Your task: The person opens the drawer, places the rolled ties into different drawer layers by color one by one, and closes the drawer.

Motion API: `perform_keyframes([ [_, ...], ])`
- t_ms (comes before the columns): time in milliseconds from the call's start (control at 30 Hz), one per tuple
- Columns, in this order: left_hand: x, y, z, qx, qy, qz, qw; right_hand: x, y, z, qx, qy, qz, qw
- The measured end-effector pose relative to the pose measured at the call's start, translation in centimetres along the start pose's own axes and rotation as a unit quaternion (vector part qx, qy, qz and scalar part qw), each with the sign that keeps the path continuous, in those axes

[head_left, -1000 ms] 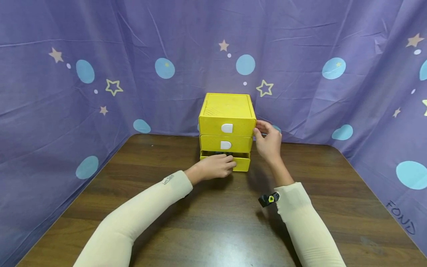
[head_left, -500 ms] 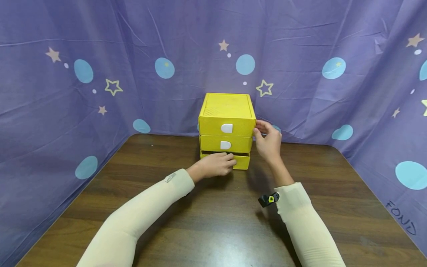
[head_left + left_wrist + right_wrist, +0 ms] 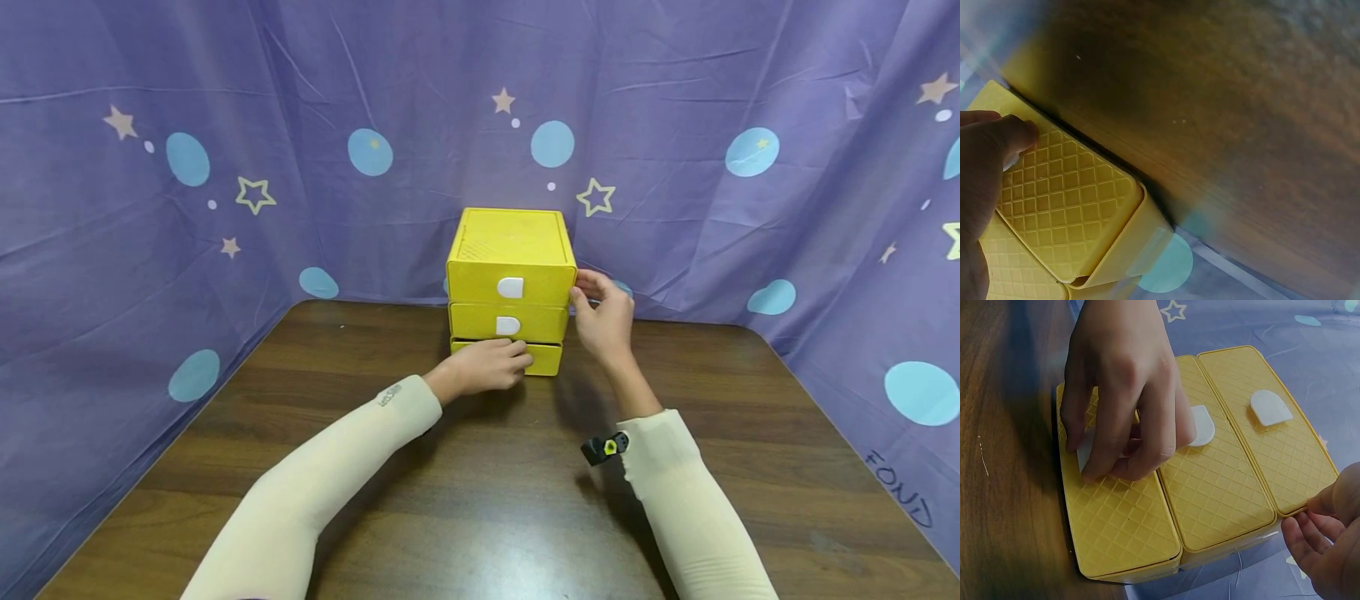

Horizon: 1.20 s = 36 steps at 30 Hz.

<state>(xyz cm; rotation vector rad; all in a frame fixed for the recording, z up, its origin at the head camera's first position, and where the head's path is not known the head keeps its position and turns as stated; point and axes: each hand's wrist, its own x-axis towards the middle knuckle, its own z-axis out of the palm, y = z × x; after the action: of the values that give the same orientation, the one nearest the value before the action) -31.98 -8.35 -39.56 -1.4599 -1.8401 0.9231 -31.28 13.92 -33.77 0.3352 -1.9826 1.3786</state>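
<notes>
A yellow plastic drawer cabinet [image 3: 513, 236] with three drawers stands at the far middle of the table. My left hand [image 3: 491, 365] is at the front of the bottom drawer [image 3: 546, 360], which sticks out slightly with a thin dark gap above it. In the right wrist view the fingers of this hand curl about the drawer's white handle [image 3: 1085, 450], partly hiding it. My right hand [image 3: 606, 321] grips the cabinet's right front edge by the top drawer [image 3: 1266, 444], thumb at the front and fingers along the side. The middle drawer [image 3: 465, 321] is flush.
The brown wooden table [image 3: 450, 500] spreads in front of the cabinet. Behind and at both sides hangs a purple curtain [image 3: 660, 208] with stars and blue dots. A small black device [image 3: 603, 448] is strapped at the right sleeve's cuff.
The bottom drawer has slid inward, narrowing its opening and hiding the dark contents seen earlier. My left hand has moved slightly forward with it; my right hand stays at the cabinet edge.
</notes>
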Motion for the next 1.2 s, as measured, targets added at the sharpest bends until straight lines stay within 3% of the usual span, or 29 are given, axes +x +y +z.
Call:
perform_keyframes([
  [1200,-0.1,-0.4,1.1,0.006,0.025,0.018,0.9995,0.0,0.0,0.0,-0.002,-0.001,0.003,1.0],
])
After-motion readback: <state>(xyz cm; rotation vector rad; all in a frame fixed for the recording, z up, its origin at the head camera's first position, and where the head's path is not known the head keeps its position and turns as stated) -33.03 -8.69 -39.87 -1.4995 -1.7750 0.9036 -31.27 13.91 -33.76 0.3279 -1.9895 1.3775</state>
